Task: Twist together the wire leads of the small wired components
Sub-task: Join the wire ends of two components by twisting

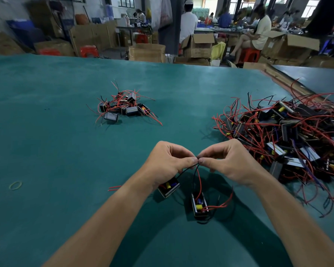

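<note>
Two leads (199, 181), from the components (199, 206) below, are pinched together over the tabletop (46, 116) by the left hand (168, 162) and right hand (228, 160); a small pile (123, 106) seems done, a large pile (287, 132) is left.

Teal table (46, 132), red and black wires (199, 180), perhaps yellowish rubber band (15, 185)

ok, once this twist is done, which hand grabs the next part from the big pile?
Right, probably. Both pinch the wires, but the right hand sits beside the big pile; the left hand is farther off, with a part just beneath it.
</note>
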